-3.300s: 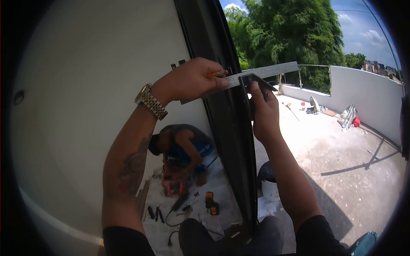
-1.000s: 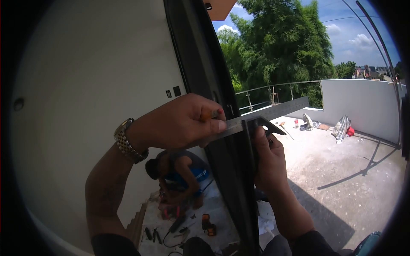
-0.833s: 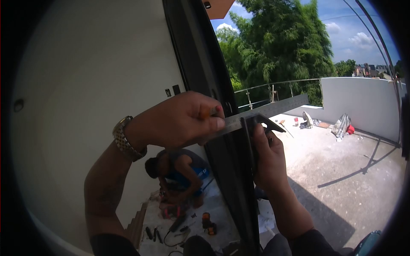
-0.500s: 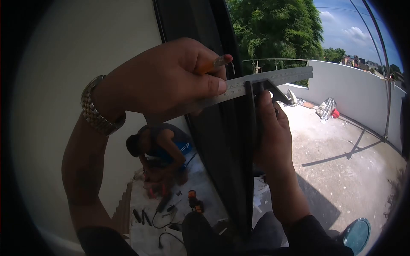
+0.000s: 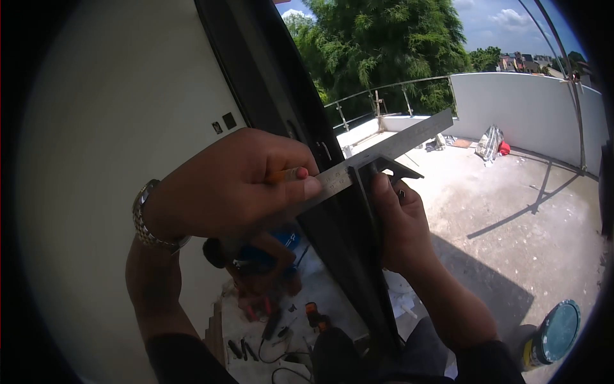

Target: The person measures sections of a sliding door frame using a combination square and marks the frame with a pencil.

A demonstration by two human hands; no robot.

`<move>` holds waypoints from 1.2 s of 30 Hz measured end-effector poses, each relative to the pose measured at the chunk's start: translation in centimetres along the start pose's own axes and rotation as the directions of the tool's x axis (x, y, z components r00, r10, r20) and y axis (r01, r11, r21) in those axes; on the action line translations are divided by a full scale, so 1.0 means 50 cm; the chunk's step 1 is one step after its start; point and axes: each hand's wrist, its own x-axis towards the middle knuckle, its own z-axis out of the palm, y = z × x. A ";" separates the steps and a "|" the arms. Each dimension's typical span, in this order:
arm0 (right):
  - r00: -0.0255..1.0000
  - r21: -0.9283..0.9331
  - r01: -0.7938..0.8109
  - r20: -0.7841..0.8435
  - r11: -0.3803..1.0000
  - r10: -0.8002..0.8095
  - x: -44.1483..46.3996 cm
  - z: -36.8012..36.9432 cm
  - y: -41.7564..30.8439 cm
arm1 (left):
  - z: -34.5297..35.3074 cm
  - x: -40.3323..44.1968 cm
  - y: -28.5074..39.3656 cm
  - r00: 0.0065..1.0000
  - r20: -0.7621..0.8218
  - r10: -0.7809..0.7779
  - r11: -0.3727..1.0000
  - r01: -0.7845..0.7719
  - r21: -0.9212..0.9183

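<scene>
A combination square [image 5: 409, 137] spans the dark door frame [image 5: 265, 77], its steel blade slanting up to the right. My left hand [image 5: 246, 182], with a watch on the wrist, is closed, pinching the blade between thumb and fingers. An orange pencil [image 5: 285, 175] with a reddish end is also tucked in that hand. My right hand [image 5: 404, 233] is wrapped round the square's dark head [image 5: 363, 185], thumb on its upper part. The head lies beside the frame's outer edge; whether it touches is hard to tell. The blade's left end is hidden behind my left hand.
Below, a person [image 5: 268, 256] crouches over something red on the floor. An orange-black power drill [image 5: 314, 315], cables and dark hand tools [image 5: 243, 349] lie nearby. A lidded bucket [image 5: 555, 336] stands at right. Beyond are a white parapet [image 5: 511, 105] and a railing.
The view has shifted, so the frame leans more and more of the railing shows. The blade now tilts more steeply upward to the right. Both hands keep their hold.
</scene>
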 end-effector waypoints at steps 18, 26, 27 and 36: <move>0.997 -0.073 0.080 0.007 0.994 -0.080 -0.004 0.005 -0.003 | -0.074 0.027 0.031 0.788 -0.357 0.501 0.843 -0.538 -0.005; 0.999 -0.098 0.044 0.030 0.994 -0.041 -0.001 -0.001 0.002 | -0.056 0.034 0.041 0.898 -0.197 0.394 0.895 -0.423 -0.140; 0.998 -0.099 0.052 0.029 0.994 -0.050 -0.001 -0.002 0.002 | -0.056 0.037 0.037 0.888 -0.191 0.418 0.885 -0.446 -0.134; 1.000 -0.152 0.020 0.002 0.988 -0.020 -0.007 0.008 -0.013 | -0.066 0.034 0.028 0.882 -0.124 0.455 0.888 -0.460 -0.013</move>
